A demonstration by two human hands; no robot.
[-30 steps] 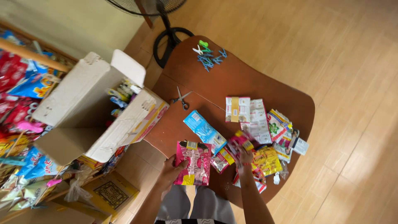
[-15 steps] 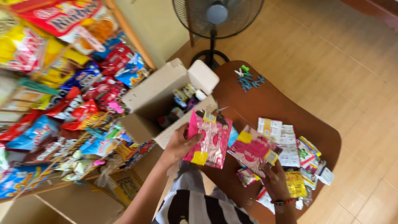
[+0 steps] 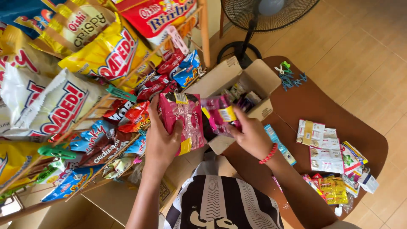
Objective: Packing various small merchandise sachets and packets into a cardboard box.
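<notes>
The left hand [image 3: 163, 140] is gripping a pink strip of shampoo sachets [image 3: 184, 121] near the snack rack [image 3: 85, 106]; the right hand [image 3: 250, 135] is pinching a second pink sachet strip [image 3: 220, 114]. Both strips look light, floppy and slippery, best held by their edges.

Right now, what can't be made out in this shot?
- Head view: most of the cardboard box contents, hidden by the right hand and its blurred purple packs.
- Lower end of the pink packs, covered by the left hand.
- Fan, cut off at top.
</notes>
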